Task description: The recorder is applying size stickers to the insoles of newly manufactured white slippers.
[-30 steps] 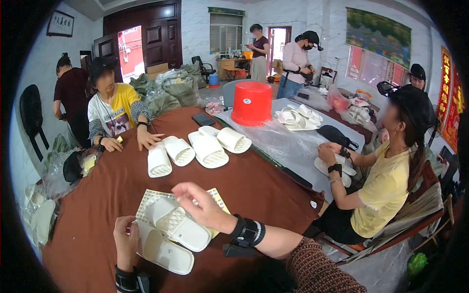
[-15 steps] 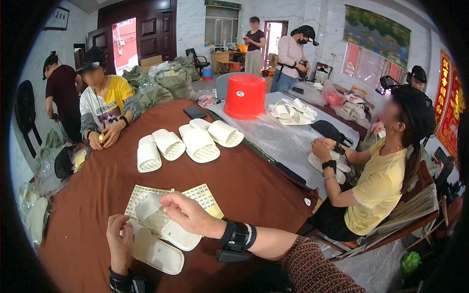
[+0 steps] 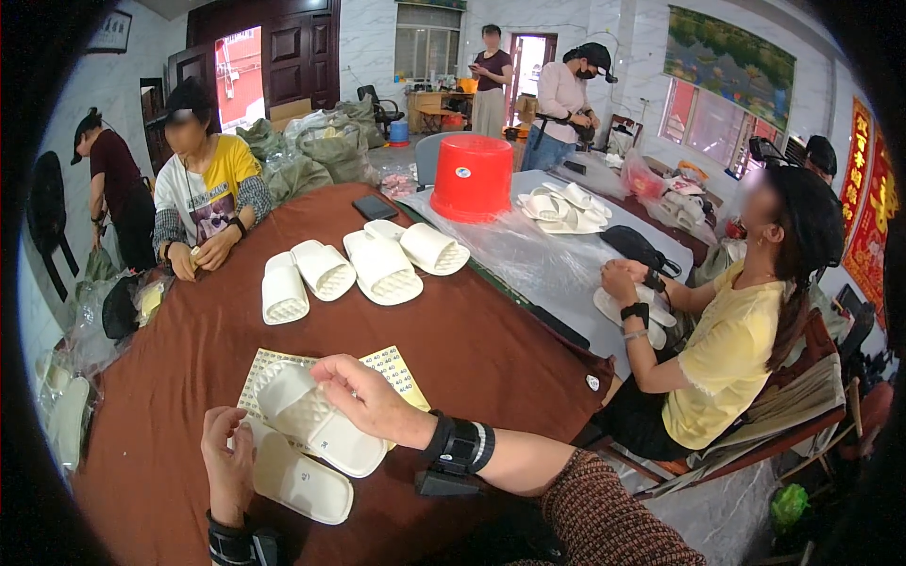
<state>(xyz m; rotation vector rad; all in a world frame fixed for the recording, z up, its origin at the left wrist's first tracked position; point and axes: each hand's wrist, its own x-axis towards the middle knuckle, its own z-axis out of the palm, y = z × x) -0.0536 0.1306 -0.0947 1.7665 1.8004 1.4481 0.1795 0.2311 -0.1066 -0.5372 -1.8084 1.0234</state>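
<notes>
Two cream slippers lie on the brown cloth in front of me, soles toward my body. Over the right slipper (image 3: 353, 447) hovers my right hand (image 3: 366, 400), its thumb and fingers pinched together by the strap; whatever they hold is hidden. My left hand (image 3: 228, 460) is curled, fingertips drawn in, beside the left slipper (image 3: 300, 483). Anything between those fingers is too small to name. Partly under the slippers are a pale yellow sticker sheet (image 3: 253, 377) and another sticker sheet (image 3: 394, 370), both with rows of small printed labels.
Several cream slippers (image 3: 382, 269) stand farther back, near a dark phone (image 3: 375, 208). A red bucket (image 3: 471, 179) and more slippers (image 3: 564, 209) occupy the grey table (image 3: 557, 274). A person in yellow (image 3: 722, 358) sits at right; another (image 3: 208, 189) works across at left.
My right hand's fingertips have shifted slightly up over the slipper, while my left hand stays curled in place. At far left, the person in a dark top has moved left with an arm lowered.
</notes>
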